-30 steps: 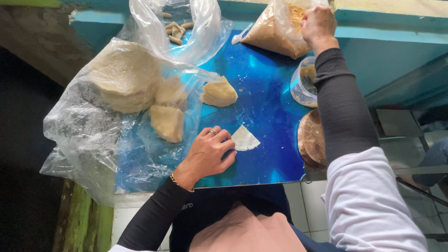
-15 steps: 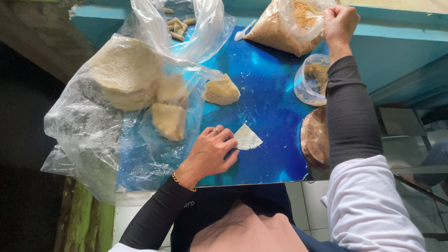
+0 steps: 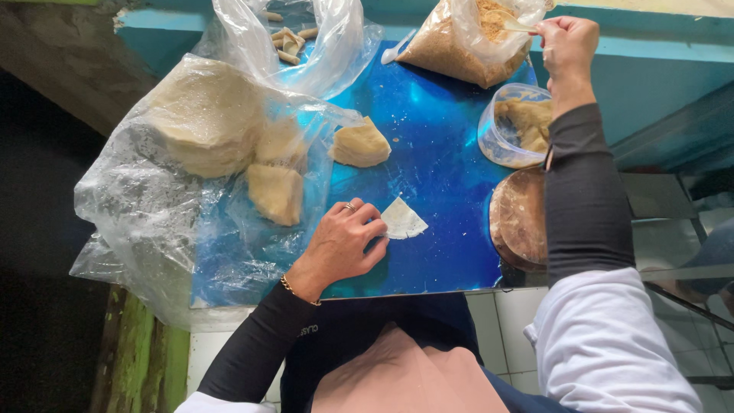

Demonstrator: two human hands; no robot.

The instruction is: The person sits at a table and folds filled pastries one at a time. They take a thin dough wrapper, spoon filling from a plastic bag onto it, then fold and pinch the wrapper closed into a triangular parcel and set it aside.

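My left hand (image 3: 342, 243) rests on the blue tabletop (image 3: 436, 176), its fingertips pressing the edge of a small white triangular wrapper sheet (image 3: 402, 220). My right hand (image 3: 566, 47) is raised at the far right, pinching a pale spoon (image 3: 514, 24) over an open plastic bag of brown crumbly filling (image 3: 455, 47). A loose stack of pale wrapper wedges (image 3: 361, 145) lies just beyond the left hand.
A large clear bag (image 3: 160, 183) on the left holds a thick round stack of wrappers (image 3: 205, 122) and cut wedges. Another bag (image 3: 294, 38) at the back holds small rolled pieces. A clear tub (image 3: 516, 126) and a brown round lid (image 3: 521, 218) stand on the right.
My right hand has lifted out of the filling bag and moved right, now holding the spoon above it. The left hand has stayed on the wrapper sheet.
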